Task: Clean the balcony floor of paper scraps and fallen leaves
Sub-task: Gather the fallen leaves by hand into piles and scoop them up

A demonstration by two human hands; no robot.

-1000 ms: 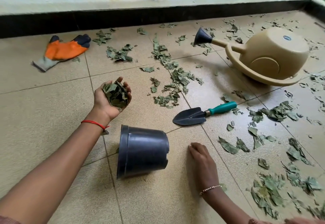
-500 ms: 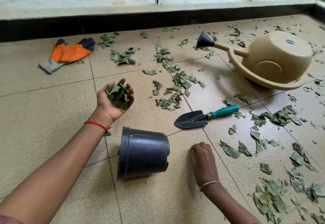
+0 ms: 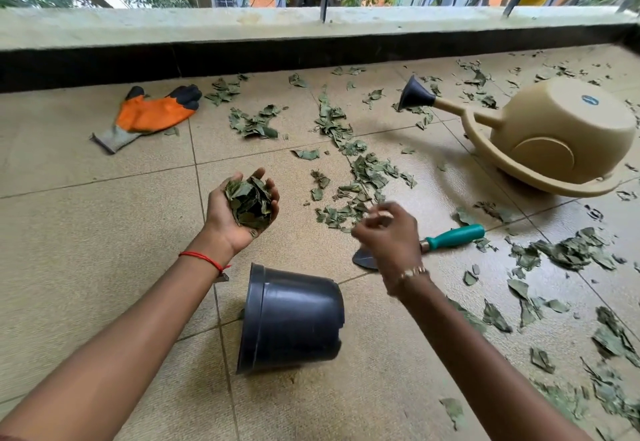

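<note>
Clearly the left hand [image 3: 223, 221] cups leaves [image 3: 249, 200], fingers curled; blurred right hand [image 3: 389, 234], grasp unclear, half-hides the trowel [image 3: 452, 237].

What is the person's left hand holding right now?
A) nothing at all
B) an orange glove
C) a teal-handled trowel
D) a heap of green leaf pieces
D: the left hand is cupped palm-up around a heap of green leaf pieces, while the trowel and the orange glove both lie on the floor.
</note>
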